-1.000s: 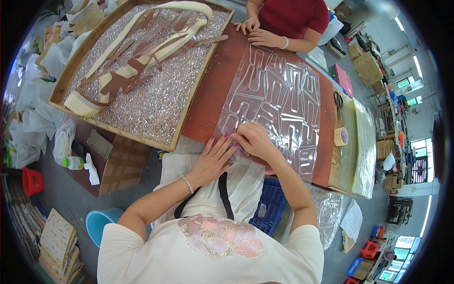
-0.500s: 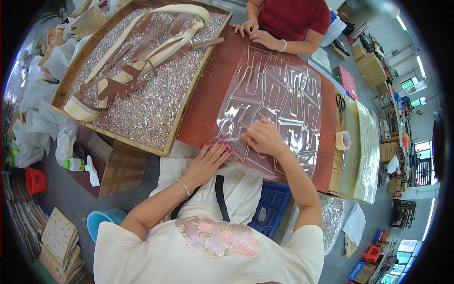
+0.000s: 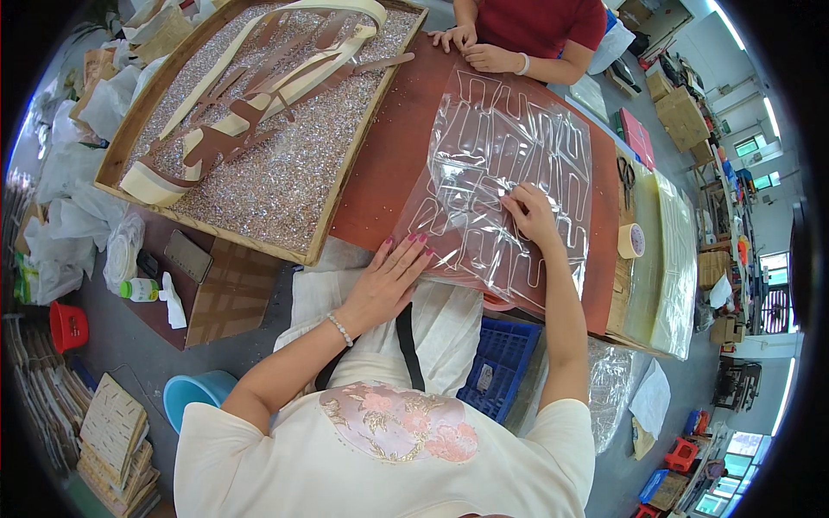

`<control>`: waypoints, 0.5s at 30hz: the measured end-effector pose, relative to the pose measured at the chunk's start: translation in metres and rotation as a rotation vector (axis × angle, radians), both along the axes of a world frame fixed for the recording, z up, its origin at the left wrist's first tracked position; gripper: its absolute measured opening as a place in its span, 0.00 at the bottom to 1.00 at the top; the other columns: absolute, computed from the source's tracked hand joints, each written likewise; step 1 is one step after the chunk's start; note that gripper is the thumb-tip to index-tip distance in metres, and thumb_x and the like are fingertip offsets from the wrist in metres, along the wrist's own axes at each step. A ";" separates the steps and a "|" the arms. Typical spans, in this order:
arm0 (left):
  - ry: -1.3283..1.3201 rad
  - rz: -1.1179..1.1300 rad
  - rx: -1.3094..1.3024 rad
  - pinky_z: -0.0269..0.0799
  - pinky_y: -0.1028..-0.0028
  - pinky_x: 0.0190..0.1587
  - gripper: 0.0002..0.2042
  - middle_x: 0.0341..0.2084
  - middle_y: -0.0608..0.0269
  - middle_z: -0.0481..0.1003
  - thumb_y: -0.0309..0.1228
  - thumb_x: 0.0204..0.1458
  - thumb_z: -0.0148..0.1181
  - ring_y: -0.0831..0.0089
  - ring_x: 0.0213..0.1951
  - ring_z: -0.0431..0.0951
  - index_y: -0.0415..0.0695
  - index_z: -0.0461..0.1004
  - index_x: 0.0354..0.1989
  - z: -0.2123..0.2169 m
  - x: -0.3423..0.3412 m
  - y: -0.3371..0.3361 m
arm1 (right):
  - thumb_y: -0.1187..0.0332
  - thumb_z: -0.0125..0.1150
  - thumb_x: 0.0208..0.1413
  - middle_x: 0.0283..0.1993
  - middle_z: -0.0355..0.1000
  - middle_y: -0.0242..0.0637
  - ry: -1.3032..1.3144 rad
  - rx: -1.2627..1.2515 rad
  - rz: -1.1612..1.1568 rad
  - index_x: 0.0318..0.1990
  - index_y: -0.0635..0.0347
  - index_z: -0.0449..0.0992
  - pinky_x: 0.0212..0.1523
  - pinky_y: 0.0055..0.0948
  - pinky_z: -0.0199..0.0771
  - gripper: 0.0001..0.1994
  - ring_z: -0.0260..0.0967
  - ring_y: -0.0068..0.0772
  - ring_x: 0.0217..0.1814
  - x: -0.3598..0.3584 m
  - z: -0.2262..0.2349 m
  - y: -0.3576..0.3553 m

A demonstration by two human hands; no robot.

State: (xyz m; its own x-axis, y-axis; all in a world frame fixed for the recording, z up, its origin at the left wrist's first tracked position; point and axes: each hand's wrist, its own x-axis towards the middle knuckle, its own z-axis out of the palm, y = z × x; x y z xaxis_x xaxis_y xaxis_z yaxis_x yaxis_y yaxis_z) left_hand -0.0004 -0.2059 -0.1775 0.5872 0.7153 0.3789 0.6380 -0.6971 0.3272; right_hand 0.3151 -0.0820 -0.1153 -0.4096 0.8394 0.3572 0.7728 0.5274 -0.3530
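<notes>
A clear plastic sheet (image 3: 466,250) with many pale looped outlines lies on the reddish-brown tabletop (image 3: 380,173), shiny and a little wrinkled. On its near left corner my left hand (image 3: 393,274) rests flat, fingers stretched out and slightly apart. My right hand (image 3: 533,216) is over the middle right of the sheet, its fingers bent and drawn together against the surface. Whatever is between those fingertips is too small to make out.
At left, a wooden tray (image 3: 324,211) of glittering small beads holds brown and cream strips (image 3: 233,129). Across the table, a co-worker's hands (image 3: 488,56) rest near the far edge. Scissors (image 3: 625,177), a tape roll (image 3: 631,241) and stacked clear sheets (image 3: 673,268) lie at right.
My right hand has moved away from my left hand, to the right and farther over the sheet. The left hand stays on the near corner.
</notes>
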 end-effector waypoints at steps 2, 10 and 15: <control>-0.174 -0.030 -0.133 0.36 0.53 0.70 0.35 0.70 0.51 0.48 0.34 0.51 0.58 0.56 0.71 0.45 0.42 0.53 0.68 0.016 -0.005 -0.006 | 0.62 0.60 0.56 0.24 0.63 0.39 0.074 0.005 -0.029 0.25 0.62 0.70 0.32 0.37 0.58 0.14 0.62 0.42 0.27 -0.004 -0.008 0.000; -0.453 0.137 0.164 0.26 0.44 0.68 0.36 0.70 0.44 0.44 0.37 0.53 0.55 0.43 0.71 0.36 0.41 0.50 0.69 0.107 0.018 0.001 | 0.60 0.67 0.50 0.21 0.60 0.36 0.190 -0.137 -0.112 0.21 0.63 0.70 0.30 0.34 0.56 0.17 0.57 0.35 0.25 0.005 -0.008 -0.007; -0.314 0.158 0.091 0.31 0.50 0.70 0.36 0.69 0.41 0.44 0.41 0.56 0.54 0.47 0.72 0.38 0.37 0.48 0.68 0.086 0.060 0.086 | 0.59 0.67 0.52 0.23 0.66 0.35 0.191 -0.302 -0.130 0.26 0.65 0.74 0.27 0.28 0.61 0.16 0.62 0.26 0.26 -0.008 0.013 -0.003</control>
